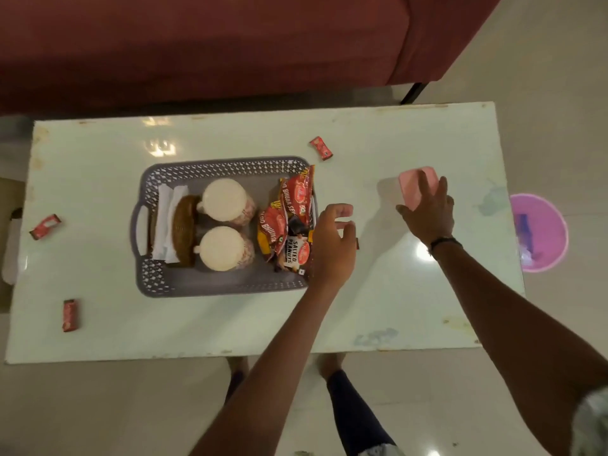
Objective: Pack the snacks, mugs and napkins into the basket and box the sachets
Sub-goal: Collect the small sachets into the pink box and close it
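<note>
Pink box (410, 185) gripped by right hand (427, 215) fingers, left hand (330, 245) curled beside grey basket (227, 164), its hold unclear

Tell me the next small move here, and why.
Probably open the pink box, which the right hand grips. The basket holds the mugs, napkins and snack packets, while three red sachets lie loose on the table, so boxing seems next. The left hand may hold one; that is unclear.

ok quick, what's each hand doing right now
left hand: curled, cannot tell if it holds anything
right hand: grips the pink box
</note>
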### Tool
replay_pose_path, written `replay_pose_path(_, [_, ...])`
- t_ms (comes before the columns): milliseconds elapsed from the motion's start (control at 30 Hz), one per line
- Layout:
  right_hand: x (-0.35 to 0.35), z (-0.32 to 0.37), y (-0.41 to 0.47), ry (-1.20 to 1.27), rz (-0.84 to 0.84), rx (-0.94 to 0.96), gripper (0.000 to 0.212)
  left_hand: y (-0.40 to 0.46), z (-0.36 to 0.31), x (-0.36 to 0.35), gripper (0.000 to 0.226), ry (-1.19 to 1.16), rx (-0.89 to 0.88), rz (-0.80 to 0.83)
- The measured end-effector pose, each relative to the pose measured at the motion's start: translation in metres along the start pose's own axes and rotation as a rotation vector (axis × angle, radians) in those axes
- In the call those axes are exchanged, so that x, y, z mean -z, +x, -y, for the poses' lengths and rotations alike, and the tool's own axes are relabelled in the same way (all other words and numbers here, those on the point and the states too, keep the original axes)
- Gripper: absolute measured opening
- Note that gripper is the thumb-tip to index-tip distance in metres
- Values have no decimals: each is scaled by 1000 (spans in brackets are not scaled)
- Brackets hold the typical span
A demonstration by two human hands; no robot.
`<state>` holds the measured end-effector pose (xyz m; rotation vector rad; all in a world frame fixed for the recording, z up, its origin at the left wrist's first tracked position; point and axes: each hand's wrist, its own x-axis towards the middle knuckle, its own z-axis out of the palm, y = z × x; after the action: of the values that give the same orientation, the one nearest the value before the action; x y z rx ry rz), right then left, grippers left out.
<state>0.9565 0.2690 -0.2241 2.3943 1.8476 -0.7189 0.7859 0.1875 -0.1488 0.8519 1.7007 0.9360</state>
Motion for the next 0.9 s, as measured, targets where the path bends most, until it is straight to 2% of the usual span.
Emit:
replay_pose_path(133, [-3, -13, -15, 7, -15, 60, 80, -4, 10, -25, 26, 6, 105, 22])
replay_pose_path(267, [1, -10, -50, 157, 125, 14, 77, -8, 19, -33, 29, -72, 316, 77])
replay_pose_path(433, [23, 17, -97, 213, 143, 143, 69, -11, 18, -36, 34, -324, 468, 157])
replay_pose_path(533, [39, 38, -122, 255, 104, 204, 56, -7, 13, -34, 53, -514, 567, 233])
replay_pose_path(600, [49, 50, -134, 278, 47, 245, 47, -6, 10, -33, 64, -595, 564, 259])
replay_pose_path(767, [50, 60, -156, -177, -44, 287, 61, -10, 14, -33, 78, -857, 588, 329])
replay_pose_path(833, [48, 57, -161, -219, -41, 291, 60, -13, 15, -34, 77, -900, 598, 330])
replay_pose_path(900, [51, 51, -160, -142, -54, 313, 61, -15, 18, -38, 71, -860, 552, 315])
